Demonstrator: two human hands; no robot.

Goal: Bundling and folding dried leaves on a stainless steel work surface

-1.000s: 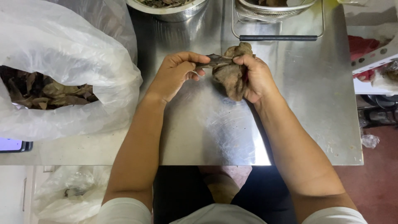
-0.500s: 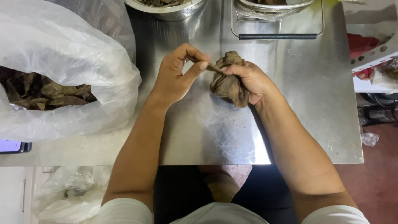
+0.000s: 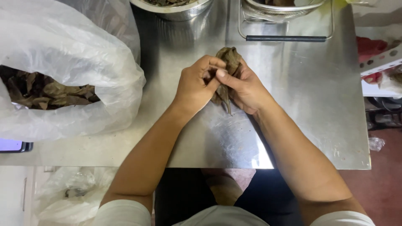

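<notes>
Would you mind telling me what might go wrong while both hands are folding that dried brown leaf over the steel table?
1. The dried brown leaf looks brittle; pinched tightly between the left hand and the right hand, it may crack or crumble.
2. Its thin stem end hangs loose below the hands, so it might snap off onto the steel table.
3. The open plastic bag of leaves sits close to the left forearm; a careless elbow could nudge it and spill leaves.
</notes>
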